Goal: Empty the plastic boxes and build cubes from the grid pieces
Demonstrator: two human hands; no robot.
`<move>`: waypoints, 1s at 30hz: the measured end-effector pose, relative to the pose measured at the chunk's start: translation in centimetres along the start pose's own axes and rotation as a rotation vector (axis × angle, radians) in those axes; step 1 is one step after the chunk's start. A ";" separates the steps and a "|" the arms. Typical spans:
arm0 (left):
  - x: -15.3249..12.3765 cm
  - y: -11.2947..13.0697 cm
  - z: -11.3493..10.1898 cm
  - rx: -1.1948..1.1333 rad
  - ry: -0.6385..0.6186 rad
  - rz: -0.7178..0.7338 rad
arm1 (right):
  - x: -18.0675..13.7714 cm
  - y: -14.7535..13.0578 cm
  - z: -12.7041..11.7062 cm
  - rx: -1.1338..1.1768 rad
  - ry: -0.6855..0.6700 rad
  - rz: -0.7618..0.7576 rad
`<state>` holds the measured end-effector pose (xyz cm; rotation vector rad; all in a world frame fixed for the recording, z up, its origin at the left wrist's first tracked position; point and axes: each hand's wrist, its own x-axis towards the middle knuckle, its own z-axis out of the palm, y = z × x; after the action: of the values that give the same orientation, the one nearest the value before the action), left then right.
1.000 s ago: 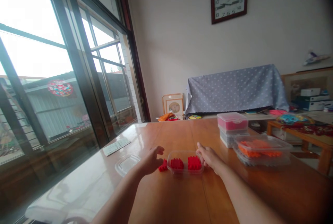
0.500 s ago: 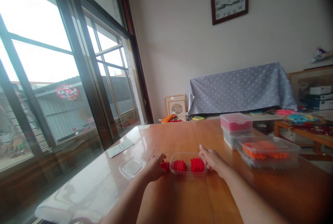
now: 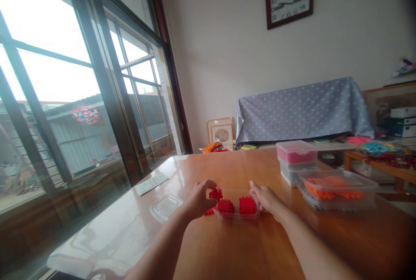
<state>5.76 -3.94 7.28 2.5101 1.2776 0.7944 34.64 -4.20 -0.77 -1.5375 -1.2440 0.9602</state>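
Observation:
A small clear plastic container (image 3: 236,216) stands on the wooden table (image 3: 227,249) with red toothed blocks (image 3: 247,205) inside. My left hand (image 3: 199,200) pinches one red block (image 3: 216,193) and holds it over the container's left rim. Another red piece (image 3: 208,212) lies on the table just left of the container, under that hand. My right hand (image 3: 267,198) rests against the container's right end, fingers curled round it.
The container's clear lid (image 3: 166,206) lies to the left, with a flat remote-like item (image 3: 151,183) beyond it by the window. At right stand a stacked box with pink contents (image 3: 296,153) and a clear box of orange pieces (image 3: 336,189).
My left hand closed on a red block beside the container and lifted it up to the container's left rim. My right hand stayed at the container's right end.

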 end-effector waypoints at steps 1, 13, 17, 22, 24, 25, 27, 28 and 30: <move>0.0 0.7 0.2 -0.002 -0.021 0.006 | 0.0 0.0 0.0 -0.002 0.000 0.002; 0.0 2.6 1.1 0.028 -0.164 -0.063 | -0.1 0.0 0.1 -0.008 -0.005 -0.016; -0.4 3.9 0.5 0.076 -0.124 -0.008 | 0.2 0.3 0.1 -0.009 -0.007 -0.030; -1.1 5.2 -0.1 0.161 -0.165 0.065 | 0.4 0.7 0.1 -0.010 -0.007 -0.041; -1.3 5.2 0.0 0.178 -0.162 0.069 | 0.4 0.6 0.1 -0.014 -0.008 -0.042; -1.3 5.0 0.2 0.180 -0.154 0.070 | 0.4 0.6 0.0 -0.017 -0.009 -0.042; -1.1 4.4 0.5 0.169 -0.136 0.072 | 0.3 0.4 0.0 -0.023 -0.009 -0.039; -1.0 4.0 0.7 0.156 -0.126 0.073 | 0.2 0.3 0.0 -0.025 -0.009 -0.036; -0.7 2.6 1.1 0.106 -0.095 0.067 | 0.1 0.2 0.0 -0.028 -0.008 -0.030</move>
<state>7.81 -5.99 7.26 2.6521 1.2413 0.6288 34.77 -4.08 -0.99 -1.5336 -1.2877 0.9335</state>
